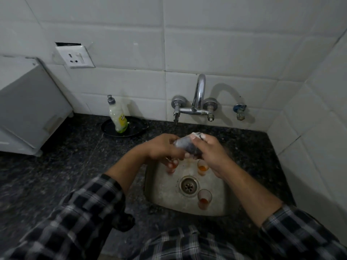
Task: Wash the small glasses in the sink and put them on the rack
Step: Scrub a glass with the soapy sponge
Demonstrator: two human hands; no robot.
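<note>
Above the back edge of the steel sink (161,196), both hands hold one small glass (183,144) on its side. My left hand (161,147) grips its left end. The fingers of my right hand (212,151) curl round its right end, with white foam (197,136) at the fingertips; whether a scrubber sits under them I cannot tell. Three more small glasses stand in the basin: one with orange liquid (202,167) at the back, one with reddish residue (204,200) right of the drain (188,185), and one (171,167) partly hidden under my left hand.
The chrome tap (199,94) comes out of the tiled wall behind the sink, and no water is visibly running. A dish soap bottle (118,117) stands on a black tray (135,131) at the back left. A white appliance (28,109) fills the left counter. No rack is in view.
</note>
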